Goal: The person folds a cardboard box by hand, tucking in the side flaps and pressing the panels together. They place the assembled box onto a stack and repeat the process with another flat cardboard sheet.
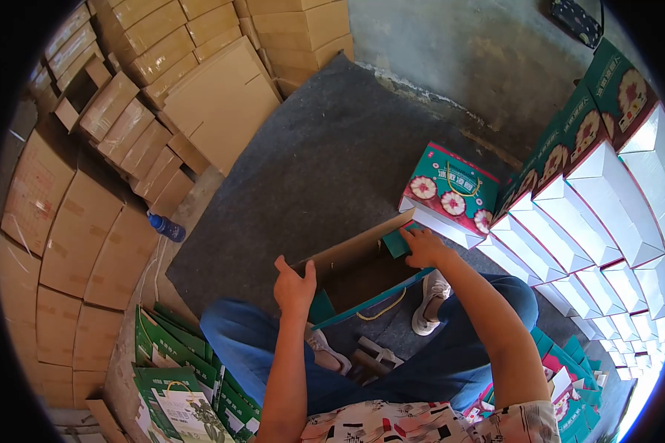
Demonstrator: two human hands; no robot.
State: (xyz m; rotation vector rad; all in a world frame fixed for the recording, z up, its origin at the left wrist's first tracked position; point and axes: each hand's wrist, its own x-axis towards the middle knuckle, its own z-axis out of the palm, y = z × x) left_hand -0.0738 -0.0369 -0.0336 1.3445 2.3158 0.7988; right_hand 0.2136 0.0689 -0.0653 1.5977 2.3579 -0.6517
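An unfolded gift box (383, 297), teal outside and brown cardboard inside, stands between my knees with its top open. A yellowish cord handle hangs on its near side. My left hand (295, 288) is at the box's left end, thumb and forefinger spread apart, with the other fingers partly hidden. At the right end, my right hand (426, 249) grips the box's edge by a small teal end flap (396, 244). A finished teal and red box (451, 188) with a cord handle and pictures of round white pieces lies just beyond my right hand.
Stacked brown cartons (59, 236) line the left side and back. White-bottomed gift boxes (606, 214) are piled high on the right. Flat green box sheets (181, 391) lie at my left, flat teal ones (576, 384) at my right. A blue bottle (167, 227) stands by the dark mat (303, 155).
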